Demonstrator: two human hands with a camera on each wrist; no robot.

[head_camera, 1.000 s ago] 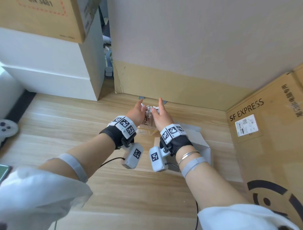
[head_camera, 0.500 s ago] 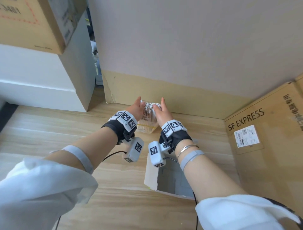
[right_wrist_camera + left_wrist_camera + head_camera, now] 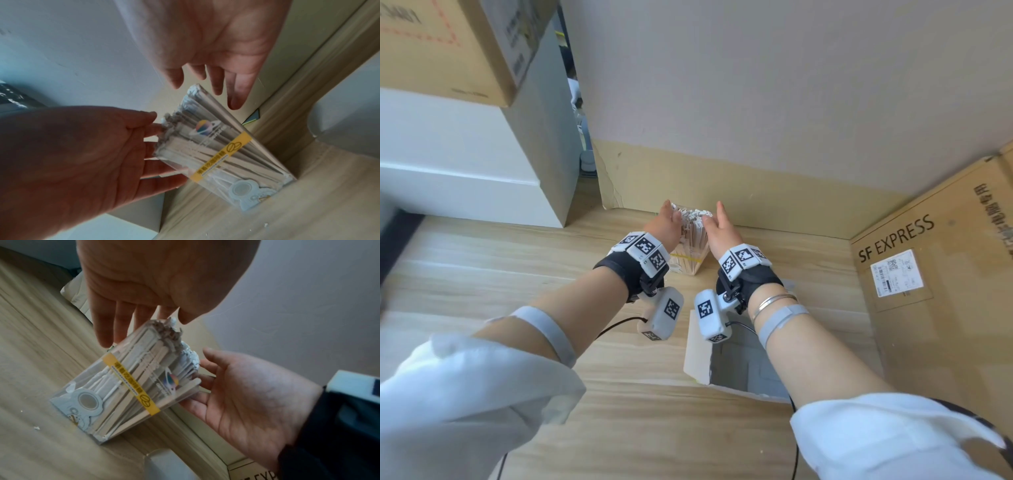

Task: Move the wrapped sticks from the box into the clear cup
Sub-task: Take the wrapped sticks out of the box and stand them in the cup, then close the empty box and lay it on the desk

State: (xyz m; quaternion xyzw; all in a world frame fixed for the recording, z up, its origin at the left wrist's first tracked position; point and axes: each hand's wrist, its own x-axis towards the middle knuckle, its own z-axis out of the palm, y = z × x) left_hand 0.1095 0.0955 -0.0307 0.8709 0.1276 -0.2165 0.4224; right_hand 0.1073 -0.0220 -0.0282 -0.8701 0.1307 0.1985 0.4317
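Observation:
A clear cup [image 3: 690,262] with a yellow band stands on the wooden surface close to the wall. It is packed with paper-wrapped sticks [image 3: 693,216] whose torn tops stick out. My left hand [image 3: 667,224] and right hand [image 3: 719,228] flank the cup's top, palms facing each other, fingers straight. In the left wrist view my right hand [image 3: 236,386] touches the side of the cup [image 3: 127,386] with its fingertips. In the right wrist view my left hand [image 3: 92,154] reaches the stick tops of the cup [image 3: 222,154]. The white box [image 3: 697,354] lies open under my right wrist and no sticks show inside.
A large SF EXPRESS carton [image 3: 928,274] stands at the right. A white cabinet [image 3: 465,164] with a cardboard box [image 3: 441,44] on top fills the left. The wall's beige skirting [image 3: 774,205] runs right behind the cup.
Both hands stay at the cup's top and have spread slightly apart. The head view has tilted, so the box's open inside now shows below my right wrist.

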